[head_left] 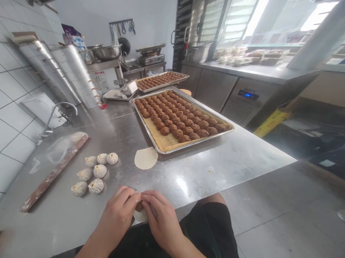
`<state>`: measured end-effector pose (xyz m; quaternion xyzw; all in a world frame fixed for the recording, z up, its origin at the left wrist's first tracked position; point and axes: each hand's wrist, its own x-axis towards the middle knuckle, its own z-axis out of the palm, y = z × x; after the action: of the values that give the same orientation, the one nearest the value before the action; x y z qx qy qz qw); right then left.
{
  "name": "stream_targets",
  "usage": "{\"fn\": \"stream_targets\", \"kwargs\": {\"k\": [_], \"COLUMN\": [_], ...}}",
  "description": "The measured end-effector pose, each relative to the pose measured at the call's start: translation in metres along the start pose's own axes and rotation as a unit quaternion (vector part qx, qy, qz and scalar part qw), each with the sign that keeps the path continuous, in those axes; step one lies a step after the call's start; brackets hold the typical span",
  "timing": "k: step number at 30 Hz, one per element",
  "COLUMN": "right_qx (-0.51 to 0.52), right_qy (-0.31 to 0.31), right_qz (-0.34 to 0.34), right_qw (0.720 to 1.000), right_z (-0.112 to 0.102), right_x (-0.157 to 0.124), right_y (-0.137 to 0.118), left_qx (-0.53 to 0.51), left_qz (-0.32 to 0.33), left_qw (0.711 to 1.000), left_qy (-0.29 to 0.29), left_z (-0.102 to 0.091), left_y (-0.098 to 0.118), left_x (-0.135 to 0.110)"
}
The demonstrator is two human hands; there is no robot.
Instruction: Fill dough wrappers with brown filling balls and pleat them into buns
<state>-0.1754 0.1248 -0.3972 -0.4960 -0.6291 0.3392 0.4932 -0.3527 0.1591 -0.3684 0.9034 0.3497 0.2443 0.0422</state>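
Observation:
Both hands meet at the table's front edge around a dough wrapper (pixel 140 216) with a brown filling ball (pixel 139 207) inside it. My left hand (pixel 120 209) pinches the wrapper's rim from the left. From the right, my right hand (pixel 160 215) grips the same rim, fingertips touching those of the left; part of the wrapper is hidden behind the fingers. Ahead lies a flat round dough wrapper (pixel 146 158), against the near corner of a metal tray (pixel 171 150) filled with rows of brown filling balls (pixel 179 117). Several pleated buns (pixel 100 171) sit left of my hands.
A floury wooden strip (pixel 54 173) lies at the left beside a crumpled plastic bag (pixel 58 148). Farther back are a second tray of filling balls (pixel 162 80) and a small metal tray (pixel 119 94). A faucet (pixel 53 115) stands by the tiled wall. The steel table (pixel 205 173) ends at the right.

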Motion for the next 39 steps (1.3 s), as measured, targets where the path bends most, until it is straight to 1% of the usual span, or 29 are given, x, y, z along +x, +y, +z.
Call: {"fn": "stream_targets", "kwargs": {"k": [3, 4, 5, 6, 8, 10, 11, 12, 14, 16, 17, 19, 21, 22, 23, 25, 26, 27, 28, 31, 32, 33, 34, 36, 38, 39], "right_qx": [0.003, 0.010, 0.016, 0.017, 0.004, -0.017, -0.023, -0.024, -0.009, 0.010, 0.012, -0.005, -0.028, -0.032, -0.028, 0.000, 0.014, 0.024, 0.025, -0.011, -0.024, -0.032, -0.032, -0.012, 0.016, 0.023], "right_qy": [0.036, 0.039, 0.036, 0.027, 0.004, -0.002, 0.007, 0.022, 0.049, 0.044, 0.032, 0.005, 0.003, 0.015, 0.032, 0.058, 0.060, 0.054, 0.044, 0.012, 0.012, 0.019, 0.033, 0.062, 0.063, 0.052], "right_qz": [0.067, 0.084, 0.087, 0.074, 0.020, -0.017, -0.014, 0.003, 0.053, 0.074, 0.063, 0.013, -0.024, -0.020, -0.001, 0.057, 0.078, 0.086, 0.077, 0.004, -0.010, -0.010, 0.004, 0.056, 0.089, 0.086], "right_qw": [0.997, 0.996, 0.995, 0.997, 1.000, 1.000, 1.000, 0.999, 0.997, 0.996, 0.997, 1.000, 0.999, 0.999, 0.999, 0.997, 0.995, 0.995, 0.996, 1.000, 1.000, 0.999, 0.999, 0.996, 0.994, 0.995], "right_z": [-0.001, -0.002, -0.002, -0.002, -0.002, -0.001, -0.001, 0.000, 0.000, -0.001, -0.001, -0.002, -0.002, -0.003, -0.003, -0.004, -0.005, -0.005, -0.005, -0.004, -0.004, -0.004, -0.005, -0.006, -0.007, -0.007], "right_x": [0.003, 0.005, 0.005, 0.005, 0.002, -0.002, -0.003, -0.002, 0.000, 0.002, 0.002, 0.000, -0.003, -0.003, -0.002, 0.001, 0.002, 0.003, 0.003, -0.003, -0.005, -0.006, -0.005, -0.002, 0.002, 0.002], "right_y": [0.001, 0.001, 0.000, 0.000, 0.000, 0.002, 0.003, 0.003, 0.002, 0.000, -0.001, 0.000, 0.001, 0.002, 0.003, 0.001, 0.000, -0.001, -0.002, -0.001, 0.000, 0.002, 0.002, 0.000, -0.003, -0.005], "left_qx": [0.003, 0.003, 0.002, 0.001, 0.002, 0.005, 0.006, 0.005, 0.006, 0.010, 0.012, 0.017, 0.018, 0.015, 0.011, 0.003, 0.000, 0.000, 0.002, 0.014, 0.015, 0.013, 0.010, 0.007, 0.008, 0.009], "left_qz": [0.002, -0.001, -0.004, -0.007, -0.005, 0.001, 0.003, 0.002, -0.004, -0.010, -0.011, -0.006, -0.002, -0.004, -0.008, -0.015, -0.016, -0.015, -0.012, 0.001, 0.004, 0.003, 0.000, -0.009, -0.015, -0.015], "left_qw": [1.000, 1.000, 1.000, 1.000, 1.000, 1.000, 1.000, 1.000, 1.000, 1.000, 1.000, 1.000, 0.999, 1.000, 1.000, 1.000, 1.000, 1.000, 1.000, 1.000, 1.000, 1.000, 1.000, 1.000, 1.000, 1.000], "left_qy": [0.020, 0.023, 0.022, 0.017, 0.000, -0.008, -0.006, 0.001, 0.014, 0.014, 0.006, -0.019, -0.030, -0.026, -0.016, 0.003, 0.010, 0.010, 0.004, -0.018, -0.016, -0.008, 0.002, 0.014, 0.014, 0.008], "left_z": [0.002, 0.003, 0.003, 0.003, 0.003, 0.002, 0.002, 0.002, 0.003, 0.003, 0.002, 0.002, 0.001, 0.002, 0.002, 0.003, 0.003, 0.003, 0.003, 0.002, 0.002, 0.002, 0.002, 0.003, 0.004, 0.003], "left_y": [0.002, 0.002, 0.003, 0.003, 0.002, 0.002, 0.002, 0.002, 0.004, 0.004, 0.004, 0.003, 0.002, 0.002, 0.002, 0.004, 0.004, 0.005, 0.005, 0.005, 0.005, 0.006, 0.006, 0.008, 0.009, 0.009], "left_x": [0.001, 0.002, 0.001, 0.001, -0.001, -0.002, -0.002, -0.002, -0.001, 0.000, 0.001, 0.000, 0.000, -0.001, -0.001, -0.001, -0.001, -0.001, -0.001, 0.000, 0.000, 0.000, 0.001, 0.001, 0.002, 0.003]}}
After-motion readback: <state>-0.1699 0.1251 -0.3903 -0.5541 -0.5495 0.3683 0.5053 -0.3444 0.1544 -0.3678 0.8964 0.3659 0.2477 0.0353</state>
